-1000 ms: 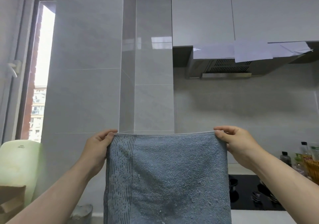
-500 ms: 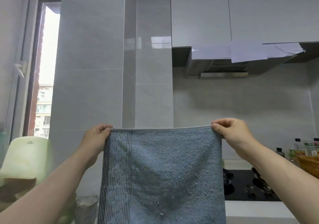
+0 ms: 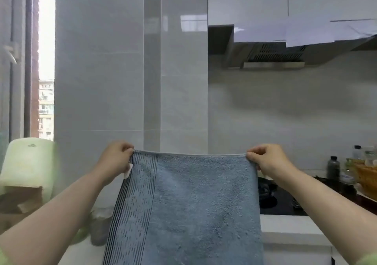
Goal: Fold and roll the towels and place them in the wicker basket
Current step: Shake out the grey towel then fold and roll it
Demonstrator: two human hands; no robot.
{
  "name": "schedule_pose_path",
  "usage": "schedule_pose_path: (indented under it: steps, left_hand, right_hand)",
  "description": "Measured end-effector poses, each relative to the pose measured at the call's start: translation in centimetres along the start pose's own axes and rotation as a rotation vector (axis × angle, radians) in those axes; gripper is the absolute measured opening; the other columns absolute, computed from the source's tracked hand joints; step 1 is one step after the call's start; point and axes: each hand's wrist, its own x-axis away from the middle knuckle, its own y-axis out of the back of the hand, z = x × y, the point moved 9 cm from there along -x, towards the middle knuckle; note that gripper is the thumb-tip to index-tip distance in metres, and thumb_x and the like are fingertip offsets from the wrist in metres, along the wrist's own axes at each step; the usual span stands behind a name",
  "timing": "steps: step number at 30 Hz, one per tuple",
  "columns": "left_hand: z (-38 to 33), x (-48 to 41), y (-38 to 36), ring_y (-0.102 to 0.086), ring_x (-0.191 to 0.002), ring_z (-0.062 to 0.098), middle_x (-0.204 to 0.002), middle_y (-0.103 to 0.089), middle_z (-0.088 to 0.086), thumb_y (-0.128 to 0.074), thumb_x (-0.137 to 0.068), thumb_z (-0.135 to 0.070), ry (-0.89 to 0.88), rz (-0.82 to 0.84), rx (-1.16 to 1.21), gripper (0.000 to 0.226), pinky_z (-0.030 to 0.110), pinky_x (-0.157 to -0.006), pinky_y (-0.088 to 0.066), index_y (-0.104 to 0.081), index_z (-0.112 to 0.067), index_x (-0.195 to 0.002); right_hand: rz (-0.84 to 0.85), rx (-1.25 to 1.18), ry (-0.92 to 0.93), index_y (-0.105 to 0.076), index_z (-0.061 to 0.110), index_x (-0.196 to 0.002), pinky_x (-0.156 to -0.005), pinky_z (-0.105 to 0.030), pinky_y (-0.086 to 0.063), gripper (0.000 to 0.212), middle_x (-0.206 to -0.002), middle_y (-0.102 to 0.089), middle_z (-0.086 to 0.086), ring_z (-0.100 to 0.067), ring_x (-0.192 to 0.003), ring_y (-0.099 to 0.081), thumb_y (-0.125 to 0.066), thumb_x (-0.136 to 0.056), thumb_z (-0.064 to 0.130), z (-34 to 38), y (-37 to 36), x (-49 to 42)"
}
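A blue towel (image 3: 193,209) hangs spread out flat in the lower middle of the frame, held up in the air by its two top corners. The left hand (image 3: 116,158) pinches the upper left corner, fingers curled round the hem, and the right hand (image 3: 267,160) pinches the upper right corner the same way, so the top edge runs nearly straight between them with a slight sag. The towel drops from there past the bottom edge of the frame. A band of dark stripes runs down its left side, and a small white label (image 3: 128,172) sticks out at the left edge just below the left hand. Both forearms reach in from the lower corners of the frame

At the far right edge, partly cut off, the rim of a wicker basket (image 3: 367,179) shows on the counter, well apart from the towel. Just left of it stand a few bottles (image 3: 333,167), blurred. A black hob (image 3: 275,201) lies behind the towel's right edge, set in a white countertop (image 3: 285,230). In the upper right an extractor hood (image 3: 273,56) sits under pale wall cabinets (image 3: 244,1). Grey wall tiles (image 3: 98,70) fill the middle, and a window (image 3: 46,60) runs down the left edge. Below it, at the lower left, stands a pale green appliance (image 3: 26,166)
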Motion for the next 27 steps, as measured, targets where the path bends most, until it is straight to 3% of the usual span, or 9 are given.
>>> schedule_pose_path:
  steps: [2, 5, 7, 10, 12, 15, 17, 21, 27]
  left_hand:
    - [1.9, -0.6, -2.2, -0.054, -0.051, 0.025, -0.073, -0.056, 0.019, -0.043, -0.100, -0.005, 0.031, 0.040, -0.008, 0.022, 0.034, -0.053, -0.048, -0.059, -0.005, -0.086]
    - [5.7, -1.3, -5.2, -0.061, -0.055, 0.026, -0.078, -0.061, 0.022, -0.041, -0.101, -0.004, 0.134, 0.085, 0.030, 0.021, 0.038, -0.057, -0.058, -0.060, -0.001, -0.092]
    - [8.2, -1.6, -7.0, -0.063, -0.059, 0.027, -0.081, -0.061, 0.023, -0.039, -0.100, -0.001, 0.199, 0.102, 0.046, 0.021, 0.039, -0.061, -0.061, -0.059, 0.002, -0.094]
    - [11.1, -1.6, -8.5, -0.061, -0.063, 0.025, -0.082, -0.059, 0.021, -0.045, -0.095, 0.005, 0.245, 0.066, 0.038, 0.018, 0.020, -0.052, -0.057, -0.056, -0.001, -0.082]
    - [12.2, -1.0, -9.1, -0.056, -0.067, 0.021, -0.079, -0.058, 0.012, -0.064, -0.086, 0.003, 0.328, 0.055, 0.236, 0.019, 0.007, -0.053, -0.044, -0.056, -0.008, -0.074]
    - [13.8, -0.5, -8.8, -0.059, -0.066, 0.024, -0.076, -0.057, 0.014, -0.069, -0.086, -0.004, 0.314, -0.023, 0.252, 0.012, 0.020, -0.050, -0.055, -0.060, -0.001, -0.079]
    - [15.2, 0.5, -8.8, -0.058, -0.064, 0.024, -0.076, -0.056, 0.015, -0.067, -0.085, 0.003, 0.401, -0.028, 0.255, 0.011, 0.020, -0.046, -0.055, -0.058, 0.003, -0.078]
    - [16.5, 3.5, -8.5, -0.055, -0.067, 0.025, -0.081, -0.054, 0.015, -0.059, -0.082, 0.016, 0.517, -0.002, 0.311, 0.021, 0.020, -0.041, -0.053, -0.055, -0.004, -0.082]
    - [19.0, 10.0, -7.6, -0.051, -0.066, 0.024, -0.075, -0.048, 0.014, -0.056, -0.084, 0.019, 0.694, 0.100, 0.307, 0.024, 0.023, -0.043, -0.055, -0.050, -0.003, -0.076]
  right_hand:
    - [0.009, 0.004, -0.060, -0.071, 0.006, -0.088, -0.046, -0.021, -0.045, 0.001, -0.069, -0.065, -0.006, -0.013, -0.050, -0.051, -0.070, -0.087, 0.007, -3.1, -1.9, -0.9]
    - [0.029, -0.094, -0.191, -0.065, 0.001, -0.093, -0.039, -0.019, -0.048, 0.003, -0.064, -0.061, -0.010, -0.013, -0.042, -0.054, -0.063, -0.091, 0.000, -7.6, -4.9, -1.6]
    - [0.042, -0.149, -0.237, -0.063, 0.000, -0.094, -0.042, -0.018, -0.052, 0.005, -0.068, -0.062, -0.013, -0.012, -0.042, -0.056, -0.059, -0.093, -0.003, -9.7, -6.7, -1.9]
    - [0.041, -0.135, -0.239, -0.067, -0.001, -0.090, -0.069, -0.032, -0.061, 0.008, -0.075, -0.066, -0.013, -0.020, -0.058, -0.063, -0.060, -0.091, -0.004, -12.1, -8.7, -2.3]
    - [0.041, -0.138, -0.265, -0.070, 0.003, -0.085, -0.080, -0.039, -0.059, 0.009, -0.079, -0.069, -0.013, -0.023, -0.067, -0.066, -0.063, -0.090, -0.001, -13.6, -9.4, -2.0]
    - [0.032, -0.228, -0.337, -0.071, 0.001, -0.083, -0.070, -0.033, -0.057, 0.016, -0.080, -0.068, -0.013, -0.021, -0.065, -0.065, -0.067, -0.091, 0.014, -15.3, -9.4, -1.0]
    - [0.012, -0.324, -0.413, -0.069, -0.001, -0.085, -0.068, -0.030, -0.054, 0.019, -0.080, -0.064, -0.011, -0.020, -0.064, -0.063, -0.068, -0.091, 0.017, -16.3, -9.3, 0.1]
    - [0.004, -0.410, -0.569, -0.062, 0.001, -0.083, -0.054, -0.022, -0.053, 0.007, -0.081, -0.058, -0.011, -0.018, -0.068, -0.057, -0.066, -0.086, -0.004, -17.8, -9.7, 3.9]
    - [0.038, -0.503, -0.822, -0.060, 0.000, -0.088, -0.039, -0.015, -0.048, 0.012, -0.080, -0.056, -0.013, -0.017, -0.063, -0.054, -0.059, -0.086, -0.011, -19.8, -9.6, 11.1]
